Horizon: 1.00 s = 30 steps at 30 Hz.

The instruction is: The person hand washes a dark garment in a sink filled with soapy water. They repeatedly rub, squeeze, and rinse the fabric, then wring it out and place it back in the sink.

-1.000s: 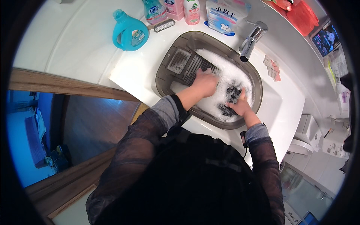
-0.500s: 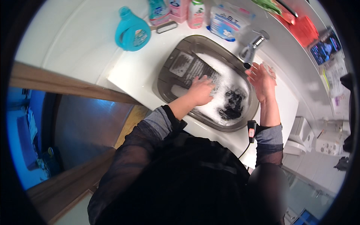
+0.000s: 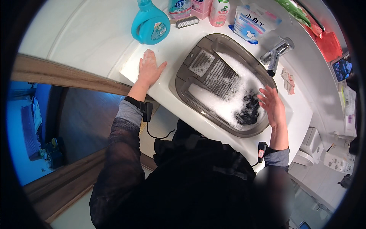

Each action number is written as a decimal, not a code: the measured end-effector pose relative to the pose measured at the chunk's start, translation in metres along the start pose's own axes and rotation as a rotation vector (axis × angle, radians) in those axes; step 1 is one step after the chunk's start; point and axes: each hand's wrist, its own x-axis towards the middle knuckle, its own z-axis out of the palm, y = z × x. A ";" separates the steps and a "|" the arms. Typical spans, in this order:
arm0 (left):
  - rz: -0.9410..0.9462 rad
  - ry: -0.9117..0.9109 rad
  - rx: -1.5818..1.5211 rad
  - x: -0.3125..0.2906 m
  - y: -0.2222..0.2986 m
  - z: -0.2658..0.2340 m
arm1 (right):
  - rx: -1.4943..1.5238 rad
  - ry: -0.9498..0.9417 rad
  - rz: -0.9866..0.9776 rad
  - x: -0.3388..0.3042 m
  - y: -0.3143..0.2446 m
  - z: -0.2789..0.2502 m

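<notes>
A grey-brown wash basin [image 3: 185,93] with a ribbed washboard [image 3: 223,78] built in sits on the white sink counter [image 3: 162,82]. White suds [image 3: 207,100] fill much of it, and a dark, wet cloth [image 3: 249,108] lies in the water at its right end. Empty, with its thumb spread, my left hand [image 3: 150,69] is at the counter's left side, just below a teal detergent bottle [image 3: 150,26]; whether it touches the counter I cannot tell. My right hand [image 3: 272,105] hovers by the basin's right rim, beside the cloth, fingers apart and holding nothing.
A scrub brush [image 3: 187,22], a pink-and-white bottle [image 3: 219,13] and a blue-and-white pouch [image 3: 249,23] line the back. The chrome faucet [image 3: 275,57] stands behind the basin's right end, near a crumpled pink-and-grey cloth [image 3: 288,81]. A lit phone [image 3: 342,68] is at far right.
My left hand has left the washboard and swung left to the counter beside the teal bottle. My right hand has come down from the faucet toward the basin's right rim. The view has shifted.
</notes>
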 end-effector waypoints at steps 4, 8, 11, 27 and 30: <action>0.144 -0.039 -0.100 0.021 0.005 0.007 | 0.000 0.022 0.026 0.001 0.006 -0.002; 0.313 -0.092 -0.244 0.041 0.033 0.015 | 0.027 0.005 0.036 0.001 0.010 0.001; 0.304 -0.252 -0.554 0.041 0.049 0.014 | 0.042 -0.004 0.061 0.001 0.018 0.004; -0.287 -0.283 -2.329 0.038 0.061 -0.028 | 0.402 0.043 0.015 0.082 0.038 -0.011; -0.331 -0.327 -2.378 0.034 0.054 -0.031 | 0.557 0.147 -0.255 0.079 0.007 -0.028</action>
